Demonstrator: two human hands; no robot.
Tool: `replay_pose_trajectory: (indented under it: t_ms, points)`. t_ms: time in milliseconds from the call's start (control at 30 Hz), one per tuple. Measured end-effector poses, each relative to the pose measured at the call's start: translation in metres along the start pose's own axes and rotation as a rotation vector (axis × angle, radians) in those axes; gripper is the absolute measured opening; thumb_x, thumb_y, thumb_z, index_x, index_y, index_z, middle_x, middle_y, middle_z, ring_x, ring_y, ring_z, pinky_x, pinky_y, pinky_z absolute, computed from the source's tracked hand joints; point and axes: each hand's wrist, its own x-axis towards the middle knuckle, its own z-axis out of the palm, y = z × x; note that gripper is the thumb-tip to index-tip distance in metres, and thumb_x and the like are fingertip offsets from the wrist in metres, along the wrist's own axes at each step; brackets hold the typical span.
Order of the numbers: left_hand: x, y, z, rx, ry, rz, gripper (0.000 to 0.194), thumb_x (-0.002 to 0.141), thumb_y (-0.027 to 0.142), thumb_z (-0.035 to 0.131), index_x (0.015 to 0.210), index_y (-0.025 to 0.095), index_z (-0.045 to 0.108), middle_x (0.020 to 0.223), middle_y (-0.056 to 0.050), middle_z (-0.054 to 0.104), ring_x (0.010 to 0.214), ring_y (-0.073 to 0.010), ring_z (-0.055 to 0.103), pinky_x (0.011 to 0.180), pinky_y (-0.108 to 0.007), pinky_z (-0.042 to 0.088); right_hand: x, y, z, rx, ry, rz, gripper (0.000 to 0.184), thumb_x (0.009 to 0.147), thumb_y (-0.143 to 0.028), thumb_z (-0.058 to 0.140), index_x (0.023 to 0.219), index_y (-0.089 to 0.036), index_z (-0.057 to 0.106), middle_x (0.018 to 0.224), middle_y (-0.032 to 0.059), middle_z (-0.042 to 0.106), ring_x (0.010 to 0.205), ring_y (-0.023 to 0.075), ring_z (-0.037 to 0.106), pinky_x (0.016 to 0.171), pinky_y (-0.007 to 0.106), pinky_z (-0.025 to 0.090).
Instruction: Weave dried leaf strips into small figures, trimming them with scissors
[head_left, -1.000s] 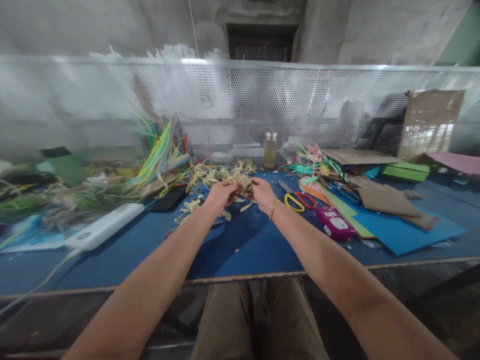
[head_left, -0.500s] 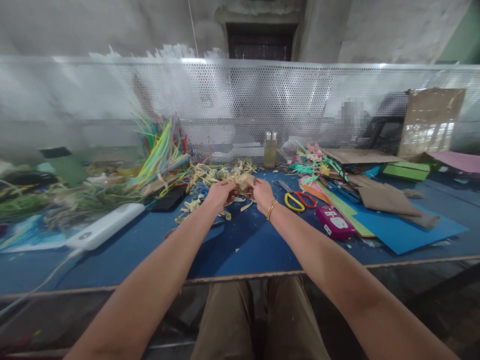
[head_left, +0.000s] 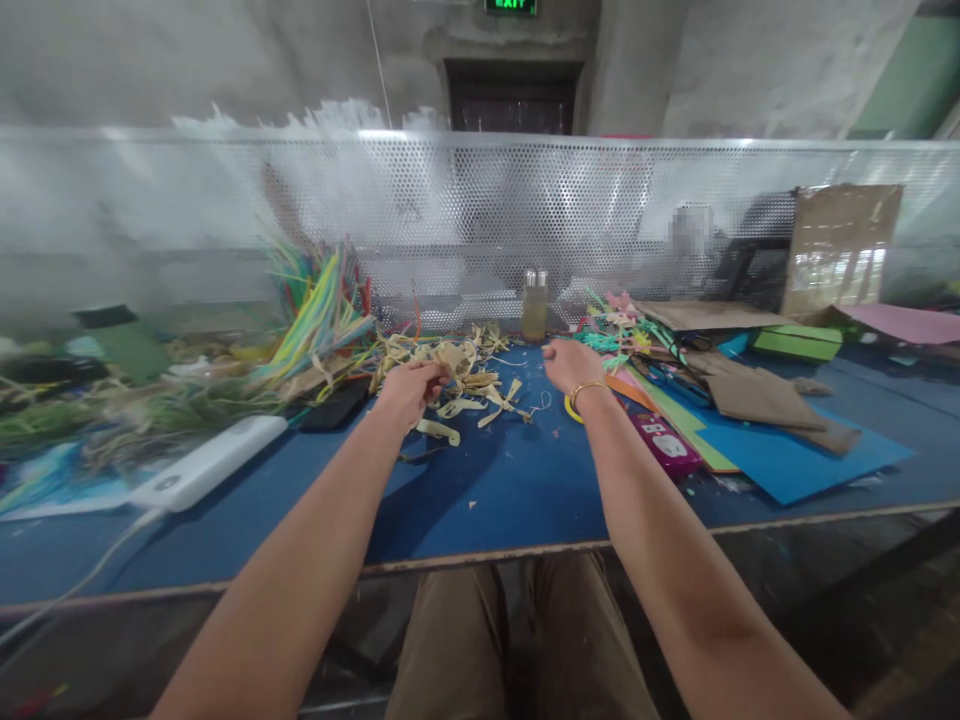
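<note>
My left hand (head_left: pixel 409 392) is closed in a pinch on a pale dried husk strip (head_left: pixel 451 356). Around it lies a loose pile of similar beige, curled husk strips (head_left: pixel 480 382). To the right, my right hand (head_left: pixel 571 364), a gold bracelet on its wrist, is curled over the spot by the scissors. Only part of the scissors' yellow handle (head_left: pixel 571 409) shows beside the wrist; the rest is covered. Whether anything is inside those curled fingers is hidden.
On the left are a white power strip (head_left: pixel 214 465), a dark phone-like slab (head_left: pixel 334 408) and colourful bundled stems (head_left: pixel 319 310). A bottle (head_left: pixel 535 305) stands at the back before a perforated metal screen (head_left: pixel 420 220). Rightward lie a magenta packet (head_left: pixel 667 445), blue sheet (head_left: pixel 810 465) and cardboard pieces (head_left: pixel 772 405).
My hands were together at the husk. Since then the right hand has let go and moved right over the scissors, while the left has drawn slightly left, still pinching husk.
</note>
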Motion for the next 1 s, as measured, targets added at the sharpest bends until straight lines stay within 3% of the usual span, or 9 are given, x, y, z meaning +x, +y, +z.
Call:
replay_pose_trajectory:
  t_ms: [100, 200, 400, 533, 633, 733, 833, 1000]
  points:
    - [0.001, 0.004, -0.002, -0.034, 0.078, 0.014, 0.015, 0.057, 0.009, 0.072, 0.066, 0.011, 0.060, 0.058, -0.003, 0.062, 0.050, -0.0090, 0.057, 0.043, -0.016, 0.042, -0.002, 0.022, -0.015, -0.391, -0.224, 0.171, 0.031, 0.075, -0.013, 0.054, 0.102, -0.009, 0.068, 0.110, 0.0217, 0.062, 0.103, 0.0299, 0.060, 0.085, 0.041, 0.045]
    - [0.002, 0.005, -0.003, -0.038, 0.096, 0.038, 0.017, 0.057, 0.010, 0.074, 0.067, 0.012, 0.061, 0.056, -0.002, 0.062, 0.049, -0.0091, 0.057, 0.044, -0.017, 0.041, -0.007, 0.034, -0.013, -0.514, -0.410, 0.236, 0.036, 0.073, -0.016, 0.058, 0.108, -0.010, 0.066, 0.115, 0.0228, 0.060, 0.106, 0.0307, 0.058, 0.086, 0.041, 0.045]
    - [0.002, 0.005, -0.004, -0.061, 0.096, 0.132, 0.021, 0.054, 0.011, 0.077, 0.066, 0.013, 0.060, 0.055, 0.000, 0.061, 0.050, -0.0090, 0.057, 0.045, -0.017, 0.040, -0.012, 0.040, 0.000, -0.494, -0.425, 0.236, 0.048, 0.070, -0.021, 0.061, 0.116, -0.006, 0.059, 0.113, 0.0234, 0.060, 0.104, 0.0304, 0.059, 0.081, 0.038, 0.047]
    - [0.000, 0.007, -0.005, -0.104, 0.098, 0.107, 0.019, 0.055, 0.012, 0.077, 0.065, 0.012, 0.061, 0.056, -0.001, 0.062, 0.050, -0.0092, 0.057, 0.045, -0.017, 0.041, -0.011, 0.038, -0.003, -0.289, -0.409, 0.242, 0.046, 0.068, -0.024, 0.064, 0.109, -0.005, 0.061, 0.098, 0.0199, 0.065, 0.089, 0.0274, 0.064, 0.070, 0.031, 0.048]
    - [0.000, 0.009, -0.007, -0.189, 0.080, 0.088, 0.017, 0.057, 0.010, 0.076, 0.064, 0.012, 0.061, 0.057, -0.002, 0.062, 0.050, -0.0093, 0.058, 0.045, -0.017, 0.043, -0.018, 0.027, -0.007, 0.117, -0.371, 0.234, 0.057, 0.068, -0.022, 0.064, 0.122, -0.008, 0.052, 0.083, 0.0110, 0.065, 0.065, 0.0172, 0.061, 0.053, 0.024, 0.044]
    - [0.001, 0.012, -0.011, -0.285, 0.061, 0.080, 0.016, 0.058, 0.007, 0.074, 0.064, 0.012, 0.060, 0.057, -0.002, 0.062, 0.052, -0.0103, 0.060, 0.046, -0.017, 0.046, -0.031, 0.009, -0.008, 0.565, -0.434, 0.086, 0.063, 0.069, -0.020, 0.063, 0.130, -0.017, 0.045, 0.072, 0.0004, 0.061, 0.050, 0.0088, 0.051, 0.046, 0.019, 0.039]
    - [0.003, 0.015, -0.015, -0.344, 0.063, 0.080, 0.015, 0.060, 0.005, 0.071, 0.066, 0.012, 0.059, 0.058, -0.003, 0.063, 0.053, -0.0113, 0.062, 0.048, -0.018, 0.048, -0.041, -0.010, -0.007, 0.723, -0.546, -0.082, 0.060, 0.065, -0.016, 0.066, 0.124, -0.020, 0.052, 0.071, -0.0023, 0.060, 0.052, 0.0071, 0.050, 0.049, 0.018, 0.041]
    - [0.000, 0.019, -0.015, -0.389, 0.072, 0.093, 0.016, 0.060, 0.004, 0.072, 0.068, 0.011, 0.060, 0.060, -0.003, 0.064, 0.053, -0.0108, 0.062, 0.050, -0.018, 0.050, -0.043, -0.021, 0.010, 0.698, -0.506, -0.148, 0.057, 0.061, -0.019, 0.073, 0.117, -0.021, 0.060, 0.100, 0.0032, 0.066, 0.083, 0.0128, 0.060, 0.074, 0.023, 0.047]
